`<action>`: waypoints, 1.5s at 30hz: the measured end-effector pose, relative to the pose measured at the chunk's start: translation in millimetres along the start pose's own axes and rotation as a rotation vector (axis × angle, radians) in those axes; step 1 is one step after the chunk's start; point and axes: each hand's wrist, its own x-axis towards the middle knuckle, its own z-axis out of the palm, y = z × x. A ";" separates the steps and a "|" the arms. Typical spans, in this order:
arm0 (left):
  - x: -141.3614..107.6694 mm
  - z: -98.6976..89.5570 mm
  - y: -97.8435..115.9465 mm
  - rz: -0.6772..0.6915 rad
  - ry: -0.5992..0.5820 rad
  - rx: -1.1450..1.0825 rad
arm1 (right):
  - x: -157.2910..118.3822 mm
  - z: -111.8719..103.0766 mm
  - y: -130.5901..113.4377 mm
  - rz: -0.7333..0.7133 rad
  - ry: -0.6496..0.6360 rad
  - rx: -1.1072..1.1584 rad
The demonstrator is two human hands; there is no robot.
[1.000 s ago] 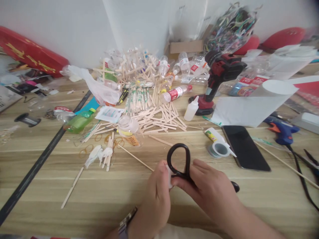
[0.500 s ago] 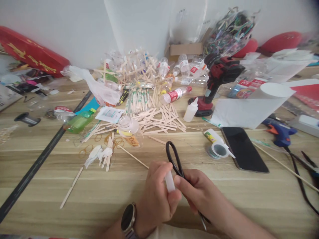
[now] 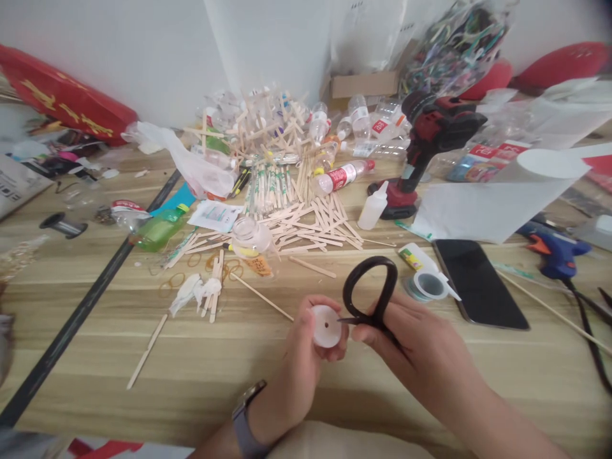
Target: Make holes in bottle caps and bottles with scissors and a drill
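My left hand (image 3: pixel 306 347) is closed around a white round bottle cap (image 3: pixel 327 327), its flat face turned up toward me with a small dark hole at the middle. In my right hand (image 3: pixel 411 331) is a pair of black-handled scissors (image 3: pixel 371 293), gripped near the blades with the handle loops pointing up and away. A pointed metal tip of the scissors reaches left, close beside the cap's right edge; I cannot tell whether they touch. The rest of the blades is hidden by my fingers.
Beyond my hands lie wooden craft sticks (image 3: pixel 306 223), a clear open bottle (image 3: pixel 251 237) and a white squeeze bottle (image 3: pixel 373 207). A red-black drill (image 3: pixel 415 153) stands behind. To the right are a tape roll (image 3: pixel 428 285), a phone (image 3: pixel 480 284) and a blue glue gun (image 3: pixel 554 248).
The cap has turned from edge-on to face me, showing its hole. My right hand has swung the scissors round, so the tip now points left at the cap instead of down.
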 end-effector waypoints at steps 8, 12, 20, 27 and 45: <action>1.4 5.7 2.4 -0.138 0.102 0.134 | 5.4 -6.9 -1.4 -0.260 0.003 -0.346; 3.4 5.1 2.7 -0.176 0.075 0.215 | 5.8 -6.7 -1.0 -0.295 -0.004 -0.411; 1.9 8.3 8.6 -0.269 0.247 0.451 | 10.8 -0.9 0.7 -0.347 -0.052 -0.455; -7.9 3.7 4.5 0.093 0.319 0.589 | 3.1 17.5 -0.9 -0.070 -0.084 -0.092; -18.8 -19.7 -4.9 0.393 0.054 0.795 | 2.9 16.5 -11.1 0.507 -0.381 0.523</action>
